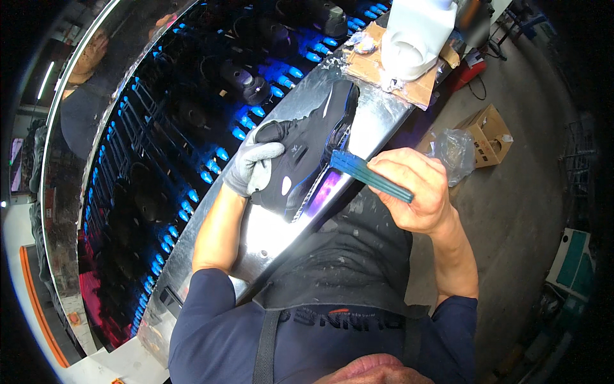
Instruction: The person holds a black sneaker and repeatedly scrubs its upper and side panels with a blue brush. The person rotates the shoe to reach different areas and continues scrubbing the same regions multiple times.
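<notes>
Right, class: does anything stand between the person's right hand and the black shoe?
Only the blue-green brush in the right hand, its bristle end at the edge of the black shoe. Nothing else visible blocks it; the gloved left hand is on the opposite side.

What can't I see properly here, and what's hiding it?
Head view:
Far side of the black fabric shoe: hidden by the shoe itself.
Palm of the bare right hand: hidden by the hand's own back.
Top of the white plastic container: cut off by the upper edge.
Part of the brown cardboard box: behind the clear plastic bag.
Dark shapes among small blue tips: too dim.
</notes>
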The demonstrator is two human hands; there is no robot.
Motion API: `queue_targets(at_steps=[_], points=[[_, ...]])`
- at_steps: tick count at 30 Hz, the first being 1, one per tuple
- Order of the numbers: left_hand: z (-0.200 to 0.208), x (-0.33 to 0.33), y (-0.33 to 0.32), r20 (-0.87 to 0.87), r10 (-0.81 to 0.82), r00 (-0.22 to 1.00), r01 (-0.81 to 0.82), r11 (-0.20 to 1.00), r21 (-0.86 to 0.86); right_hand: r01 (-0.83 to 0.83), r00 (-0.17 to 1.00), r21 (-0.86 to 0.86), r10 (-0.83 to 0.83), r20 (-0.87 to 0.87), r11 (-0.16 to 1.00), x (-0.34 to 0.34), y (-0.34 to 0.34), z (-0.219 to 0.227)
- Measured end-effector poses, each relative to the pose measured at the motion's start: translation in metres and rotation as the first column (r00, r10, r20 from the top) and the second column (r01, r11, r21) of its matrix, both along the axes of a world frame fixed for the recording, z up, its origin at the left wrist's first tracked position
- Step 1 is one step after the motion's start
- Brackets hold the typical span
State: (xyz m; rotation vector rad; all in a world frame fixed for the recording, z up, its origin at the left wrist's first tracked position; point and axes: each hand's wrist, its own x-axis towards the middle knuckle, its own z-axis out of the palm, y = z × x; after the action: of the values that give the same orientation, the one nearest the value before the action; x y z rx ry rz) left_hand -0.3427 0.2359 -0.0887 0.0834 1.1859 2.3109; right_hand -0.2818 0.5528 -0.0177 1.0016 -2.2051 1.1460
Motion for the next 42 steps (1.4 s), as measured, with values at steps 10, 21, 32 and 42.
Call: queue_targets(at_steps=[10,21,32,42], points=[[0.001,-0.004,0.003,-0.033,-0.009,0.999,0.007,0.997,-0.078,0.031,0.999,0.008,-0.03,-0.014,0.999,-0.01,0.003,0.006],[-0.006,-0.005,0.004,0.002,-0.001,1.0,0.001,1.0,0.0,-0.008,0.999,-0.078,0.011,0.035,0.997,0.012,-0.003,-0.016],[-0.003,-0.008,0.012,0.216,-0.06,0.975,-0.029,0.922,0.386,0.304,0.859,-0.725,0.153,0.489,0.618,0.013,-0.033,-0.081],[0.044,-0.002,0.03,-0.039,0.004,0.999,0.009,0.948,0.319,0.154,0.944,-0.472,0.012,0.331,0.868,0.006,0.01,-0.014]])
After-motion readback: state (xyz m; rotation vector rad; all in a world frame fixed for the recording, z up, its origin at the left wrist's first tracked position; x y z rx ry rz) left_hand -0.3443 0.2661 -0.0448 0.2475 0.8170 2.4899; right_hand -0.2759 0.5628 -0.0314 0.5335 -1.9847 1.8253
